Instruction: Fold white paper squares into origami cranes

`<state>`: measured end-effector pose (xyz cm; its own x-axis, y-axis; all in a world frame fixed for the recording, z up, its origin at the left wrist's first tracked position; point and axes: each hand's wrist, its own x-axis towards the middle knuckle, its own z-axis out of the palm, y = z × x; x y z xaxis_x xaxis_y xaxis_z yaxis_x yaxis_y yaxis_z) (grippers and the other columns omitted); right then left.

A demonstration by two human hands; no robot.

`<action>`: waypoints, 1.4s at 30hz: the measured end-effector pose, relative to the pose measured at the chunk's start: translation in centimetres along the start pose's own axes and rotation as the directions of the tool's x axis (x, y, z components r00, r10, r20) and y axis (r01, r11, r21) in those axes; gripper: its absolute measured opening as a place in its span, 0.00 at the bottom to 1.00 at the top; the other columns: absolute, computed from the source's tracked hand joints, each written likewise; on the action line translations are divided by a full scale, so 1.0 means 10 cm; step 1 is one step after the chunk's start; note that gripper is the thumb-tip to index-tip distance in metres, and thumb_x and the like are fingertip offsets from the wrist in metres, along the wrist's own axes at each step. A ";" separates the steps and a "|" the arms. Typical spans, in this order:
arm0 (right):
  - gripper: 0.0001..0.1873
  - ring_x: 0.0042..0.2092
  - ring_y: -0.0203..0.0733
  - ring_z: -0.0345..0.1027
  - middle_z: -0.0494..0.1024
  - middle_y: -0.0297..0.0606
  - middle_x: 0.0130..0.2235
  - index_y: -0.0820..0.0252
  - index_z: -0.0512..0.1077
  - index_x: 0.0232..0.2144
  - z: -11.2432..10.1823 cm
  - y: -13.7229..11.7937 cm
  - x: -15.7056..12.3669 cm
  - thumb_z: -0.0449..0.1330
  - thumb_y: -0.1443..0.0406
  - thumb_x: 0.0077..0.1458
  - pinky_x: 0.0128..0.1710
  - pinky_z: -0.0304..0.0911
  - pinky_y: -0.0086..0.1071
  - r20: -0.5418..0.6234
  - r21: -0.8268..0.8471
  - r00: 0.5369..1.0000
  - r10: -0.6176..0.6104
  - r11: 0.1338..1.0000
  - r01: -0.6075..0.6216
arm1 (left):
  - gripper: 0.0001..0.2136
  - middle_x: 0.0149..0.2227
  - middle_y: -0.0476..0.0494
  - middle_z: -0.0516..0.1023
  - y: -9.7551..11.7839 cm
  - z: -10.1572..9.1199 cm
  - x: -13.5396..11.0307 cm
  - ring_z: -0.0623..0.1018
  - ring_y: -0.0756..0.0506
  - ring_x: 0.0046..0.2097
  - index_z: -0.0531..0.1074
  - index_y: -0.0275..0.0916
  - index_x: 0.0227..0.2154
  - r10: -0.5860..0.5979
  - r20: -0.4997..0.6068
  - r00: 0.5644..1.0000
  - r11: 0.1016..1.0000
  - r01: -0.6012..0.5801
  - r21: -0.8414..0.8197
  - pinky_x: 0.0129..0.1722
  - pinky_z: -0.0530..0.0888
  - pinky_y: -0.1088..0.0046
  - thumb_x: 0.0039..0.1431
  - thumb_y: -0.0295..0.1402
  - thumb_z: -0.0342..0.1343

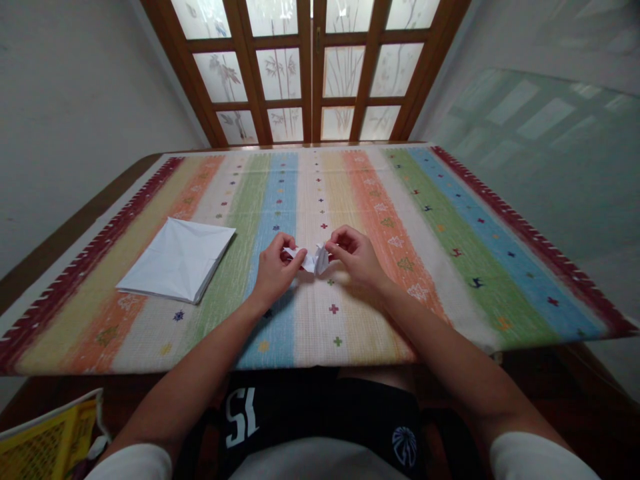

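While two bare hands meet over the middle of the cloth, one small piece of folded white paper (pixel 321 260) sits between their fingertips, its creased flaps sticking up at the centre. The left hand (pixel 278 264) pinches its left end between thumb and curled fingers; the right hand (pixel 356 256) pinches the opposite end the same way, so both grips are narrow. The piece seems to be held slightly above the cloth, with soft shadows beneath the fingers.

Left of the left fingers, well apart from them, lies one stack of white paper (pixel 176 260), squarish and set at an angle, its top sheet marked by crossing creases; the sheets are too thin to count.

Under everything spreads one tablecloth (pixel 320 193), striped in cream, yellow, orange, green and blue, with small crosses, trees and deer printed on it, and two crimson bands, one far out on either side of the fingers. Wood (pixel 70 220) shows past its left edge.

Beyond the fingers, behind the table, stand two wooden doors (pixel 305 80) with twelve frosted panes in view, several bearing plant designs. Pale walls rise on both sides; one glassy panel (pixel 540 153) covers part of the right one. Low to the left of the fingers is one yellow basket (pixel 53 440).
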<state>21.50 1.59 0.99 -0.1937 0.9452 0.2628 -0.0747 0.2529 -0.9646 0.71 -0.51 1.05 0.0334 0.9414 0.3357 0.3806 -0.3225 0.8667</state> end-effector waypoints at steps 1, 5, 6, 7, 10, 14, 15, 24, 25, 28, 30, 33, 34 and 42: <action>0.28 0.33 0.39 0.70 0.72 0.31 0.32 0.53 0.70 0.32 0.00 0.01 0.01 0.75 0.41 0.49 0.34 0.75 0.33 -0.004 0.014 1.000 0.012 1.000 -0.012 | 0.11 0.31 0.55 0.71 -0.01 0.00 0.01 0.76 0.53 0.25 0.65 0.43 0.34 -0.019 -0.020 1.000 1.000 0.019 -0.017 0.25 0.71 0.79 0.63 0.38 0.63; 0.22 0.35 0.39 0.71 0.76 0.32 0.33 0.53 0.74 0.32 -0.01 0.07 0.03 0.75 0.46 0.51 0.37 0.74 0.33 -0.006 0.026 0.999 0.034 0.999 -0.034 | 0.14 0.32 0.54 0.72 -0.03 -0.01 0.04 0.79 0.50 0.28 0.63 0.43 0.34 -0.104 -0.037 0.994 0.988 0.099 -0.119 0.26 0.74 0.77 0.61 0.40 0.64; 0.19 0.35 0.39 0.72 0.77 0.33 0.34 0.54 0.76 0.32 -0.01 0.08 0.03 0.74 0.48 0.51 0.38 0.74 0.34 0.002 0.026 0.999 0.040 0.999 -0.040 | 0.15 0.33 0.53 0.73 -0.03 0.00 0.04 0.80 0.50 0.28 0.62 0.43 0.34 -0.112 -0.026 0.993 0.986 0.108 -0.128 0.26 0.74 0.77 0.60 0.41 0.65; 0.18 0.35 0.40 0.73 0.78 0.34 0.34 0.54 0.77 0.33 -0.01 0.09 0.03 0.73 0.49 0.52 0.38 0.74 0.34 0.010 0.028 0.999 0.048 0.998 -0.049 | 0.16 0.34 0.52 0.73 -0.03 0.00 0.03 0.80 0.50 0.29 0.62 0.43 0.34 -0.109 -0.013 0.994 0.986 0.106 -0.126 0.27 0.75 0.76 0.59 0.41 0.65; 0.16 0.35 0.41 0.75 0.81 0.36 0.35 0.55 0.79 0.33 -0.02 0.11 0.02 0.72 0.50 0.53 0.38 0.74 0.35 0.015 0.022 0.996 0.083 0.996 -0.083 | 0.17 0.35 0.51 0.74 -0.04 0.02 0.02 0.77 0.49 0.32 0.62 0.43 0.33 -0.063 0.021 0.998 0.996 0.064 -0.065 0.29 0.75 0.76 0.57 0.41 0.67; 0.19 0.35 0.41 0.75 0.80 0.36 0.33 0.55 0.78 0.31 -0.03 0.11 0.02 0.75 0.49 0.50 0.37 0.74 0.35 -0.001 0.015 0.992 0.123 0.992 -0.123 | 0.15 0.33 0.51 0.72 -0.03 0.03 0.00 0.71 0.49 0.33 0.60 0.43 0.31 -0.021 0.009 1.000 1.000 0.020 0.004 0.29 0.70 0.78 0.59 0.38 0.64; 0.21 0.34 0.40 0.75 0.79 0.35 0.32 0.55 0.77 0.30 -0.03 0.11 0.02 0.77 0.49 0.48 0.36 0.74 0.34 -0.002 0.027 0.991 0.134 0.991 -0.134 | 0.15 0.33 0.51 0.71 -0.03 0.02 0.00 0.70 0.49 0.33 0.60 0.43 0.31 -0.017 0.002 1.000 1.000 0.017 0.007 0.29 0.69 0.78 0.59 0.38 0.63; 0.27 0.35 0.38 0.72 0.76 0.32 0.35 0.53 0.71 0.35 -0.06 0.11 0.04 0.79 0.48 0.45 0.37 0.72 0.33 0.041 0.146 0.991 0.129 0.980 -0.134 | 0.10 0.37 0.50 0.75 -0.05 -0.01 0.05 0.76 0.48 0.37 0.67 0.43 0.37 0.012 -0.029 1.000 0.999 -0.014 -0.051 0.38 0.75 0.74 0.58 0.34 0.64; 0.27 0.36 0.38 0.72 0.76 0.32 0.35 0.53 0.71 0.34 -0.06 0.10 0.04 0.79 0.48 0.45 0.37 0.71 0.33 0.041 0.141 0.993 0.114 0.983 -0.119 | 0.10 0.38 0.49 0.76 -0.06 -0.01 0.05 0.78 0.47 0.39 0.69 0.43 0.38 0.019 -0.010 1.000 0.998 -0.019 -0.054 0.40 0.77 0.73 0.58 0.34 0.64; 0.25 0.37 0.40 0.71 0.76 0.34 0.36 0.53 0.73 0.34 -0.05 0.07 0.03 0.79 0.47 0.47 0.40 0.71 0.35 0.047 0.082 0.998 0.051 0.995 -0.054 | 0.08 0.41 0.47 0.80 -0.09 0.00 0.05 0.80 0.46 0.42 0.73 0.42 0.41 0.018 0.072 0.997 0.998 -0.014 -0.057 0.40 0.78 0.72 0.59 0.34 0.63; 0.23 0.39 0.42 0.71 0.78 0.36 0.39 0.53 0.75 0.35 -0.05 0.06 0.02 0.77 0.47 0.50 0.41 0.71 0.36 0.056 0.034 0.998 0.013 0.999 -0.015 | 0.08 0.43 0.46 0.83 -0.09 0.00 0.05 0.81 0.45 0.42 0.77 0.41 0.42 0.022 0.109 0.994 0.999 -0.017 -0.051 0.39 0.79 0.72 0.60 0.33 0.61; 0.19 0.41 0.43 0.71 0.78 0.37 0.41 0.52 0.73 0.36 -0.05 0.07 0.02 0.74 0.50 0.53 0.45 0.71 0.37 0.032 -0.010 0.998 -0.044 0.999 0.045 | 0.11 0.44 0.43 0.85 -0.09 -0.01 0.04 0.83 0.43 0.43 0.81 0.41 0.46 0.016 0.128 0.992 0.999 -0.012 -0.033 0.40 0.80 0.70 0.63 0.33 0.59; 0.18 0.42 0.43 0.71 0.77 0.37 0.41 0.52 0.72 0.35 -0.05 0.08 0.02 0.73 0.51 0.54 0.46 0.71 0.37 0.016 -0.025 0.997 -0.070 0.997 0.070 | 0.11 0.45 0.42 0.86 -0.09 -0.01 0.03 0.84 0.43 0.43 0.82 0.41 0.46 0.007 0.122 0.992 1.000 -0.003 -0.029 0.40 0.81 0.70 0.63 0.33 0.60; 0.07 0.39 0.44 0.76 0.80 0.40 0.39 0.55 0.74 0.35 -0.03 0.09 -0.02 0.64 0.58 0.62 0.37 0.72 0.36 -0.037 -0.329 0.991 -0.127 0.938 0.108 | 0.11 0.48 0.40 0.86 -0.09 0.01 0.02 0.86 0.42 0.47 0.82 0.41 0.46 0.025 0.026 0.999 0.997 -0.023 -0.068 0.40 0.84 0.71 0.62 0.32 0.65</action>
<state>21.73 1.72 0.08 -0.1467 0.9125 0.3819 0.2313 0.4071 -0.8836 0.49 0.03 0.29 0.0667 0.9354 0.3471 0.3163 -0.3498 0.8818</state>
